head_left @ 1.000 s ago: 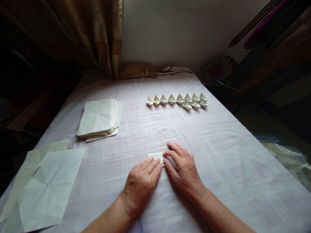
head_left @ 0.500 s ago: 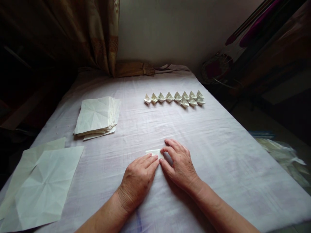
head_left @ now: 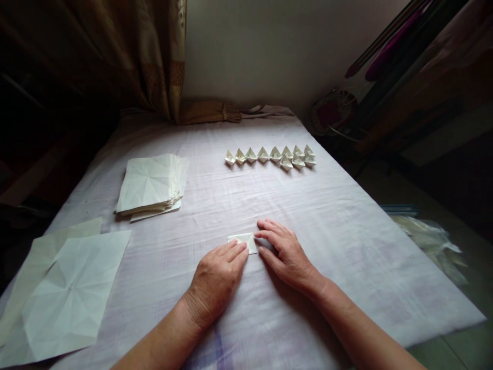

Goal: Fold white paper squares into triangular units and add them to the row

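A small folded piece of white paper [head_left: 249,239] lies flat on the cloth-covered table in front of me. My left hand [head_left: 221,272] rests over its near left part, fingers stretched out and pressing it down, so much of the paper is hidden. Just to the right of it is my right hand [head_left: 283,252], fingers apart and slightly curled. Its fingertips are beside the paper's right edge; whether the index finger touches it I cannot tell. Nothing shows inside the right hand.
Several small folded paper boats [head_left: 263,154] stand in two rows farther back. A stack of creased paper sheets [head_left: 148,182] lies at the left, with loose creased sheets [head_left: 71,298] nearer. A curtain [head_left: 165,61] hangs behind. Plastic bags [head_left: 427,241] lie beyond the right edge.
My right hand has drawn slightly right, off the paper, exposing more of its right end. The left hand stays on the paper. The whole view has shifted a little.
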The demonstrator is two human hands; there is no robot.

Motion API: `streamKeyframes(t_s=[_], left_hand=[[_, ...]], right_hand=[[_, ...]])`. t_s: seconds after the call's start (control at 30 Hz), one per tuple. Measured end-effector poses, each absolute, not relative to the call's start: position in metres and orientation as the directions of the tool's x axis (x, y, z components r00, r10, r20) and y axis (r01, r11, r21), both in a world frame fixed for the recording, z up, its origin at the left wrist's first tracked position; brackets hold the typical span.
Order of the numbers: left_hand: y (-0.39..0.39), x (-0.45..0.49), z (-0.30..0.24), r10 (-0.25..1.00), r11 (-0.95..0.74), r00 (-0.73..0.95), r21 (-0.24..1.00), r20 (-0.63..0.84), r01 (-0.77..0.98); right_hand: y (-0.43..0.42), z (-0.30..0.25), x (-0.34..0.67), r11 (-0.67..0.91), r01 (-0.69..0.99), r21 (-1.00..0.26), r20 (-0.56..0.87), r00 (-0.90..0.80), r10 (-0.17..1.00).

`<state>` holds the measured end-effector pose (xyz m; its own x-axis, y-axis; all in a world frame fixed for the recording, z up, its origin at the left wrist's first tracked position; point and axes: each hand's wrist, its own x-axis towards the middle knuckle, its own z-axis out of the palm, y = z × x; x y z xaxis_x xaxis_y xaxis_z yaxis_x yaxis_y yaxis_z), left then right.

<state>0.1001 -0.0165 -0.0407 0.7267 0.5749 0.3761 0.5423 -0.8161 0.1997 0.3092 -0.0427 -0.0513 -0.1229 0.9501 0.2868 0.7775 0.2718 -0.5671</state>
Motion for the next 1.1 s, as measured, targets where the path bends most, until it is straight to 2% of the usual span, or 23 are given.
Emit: streamKeyframes(t_s=[0.27, 0.6, 0.87, 1.1], left_hand=[[-0.017, 0.101, -0.041, 0.568, -0.818, 0.720, 0.183, 0.397, 0.545], [-0.022, 0.089, -0.039, 0.547, -0.837, 0.788, 0.157, 0.282, 0.524], [-0.012, 0.075, -0.033, 0.497, -0.868, 0.841, 0.123, 0.215, 0.481], [-0.010, 0.050, -0.030, 0.493, -0.869, 0.838, 0.086, 0.233, 0.487]], right_hand=[[-0.045, -0.053, 0.294, 0.194, 0.832, -0.519, 0.293, -0.040, 0.955], [-0.046, -0.051, 0.290, 0.191, 0.903, -0.385, 0.262, -0.092, 0.961], [-0.047, -0.046, 0.290, 0.187, 0.918, -0.351, 0.227, -0.111, 0.968], [-0.047, -0.048, 0.290, 0.190, 0.923, -0.336, 0.253, -0.106, 0.962]])
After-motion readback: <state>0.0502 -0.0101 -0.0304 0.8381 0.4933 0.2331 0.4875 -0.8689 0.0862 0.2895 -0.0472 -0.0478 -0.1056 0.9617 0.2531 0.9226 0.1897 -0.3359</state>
